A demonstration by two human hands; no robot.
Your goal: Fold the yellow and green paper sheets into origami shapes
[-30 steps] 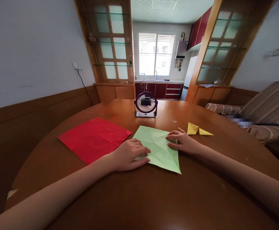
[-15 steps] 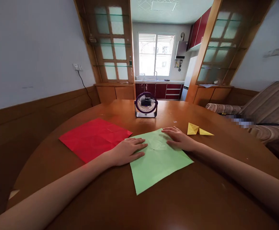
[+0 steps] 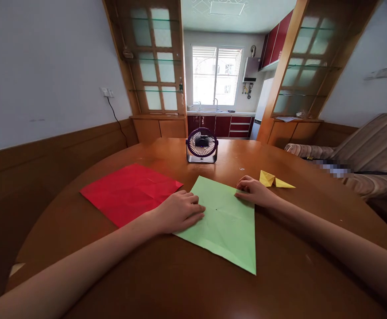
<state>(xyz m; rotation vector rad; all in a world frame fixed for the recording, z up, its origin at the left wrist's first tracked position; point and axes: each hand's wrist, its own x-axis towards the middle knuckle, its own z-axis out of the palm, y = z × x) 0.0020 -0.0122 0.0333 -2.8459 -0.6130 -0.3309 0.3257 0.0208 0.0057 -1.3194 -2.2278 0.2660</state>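
Note:
A square sheet of green paper (image 3: 223,226) lies on the table, with faint creases and a small dark spot near its middle. My left hand (image 3: 178,212) rests over its left edge, palm down, fingers loosely bent and touching the sheet. At the upper right edge my right hand (image 3: 255,191) has its fingers curled, with thumb and fingertips closed on the paper's border. To the left a creased sheet of red paper (image 3: 130,190) lies flat, partly behind my left forearm. Beyond my right hand sits a small folded yellow paper piece (image 3: 268,178).
The round wooden table (image 3: 167,279) carries everything. A small purple fan (image 3: 202,144) stands at its far side. A striped sofa (image 3: 376,146) is off to the right, and a cord (image 3: 116,116) hangs from a wall socket on the left.
The green paper has turned on the table, its near corner swinging from left to right. My right hand has shifted slightly right and its fingers have curled in. My left hand's fingers are more bent.

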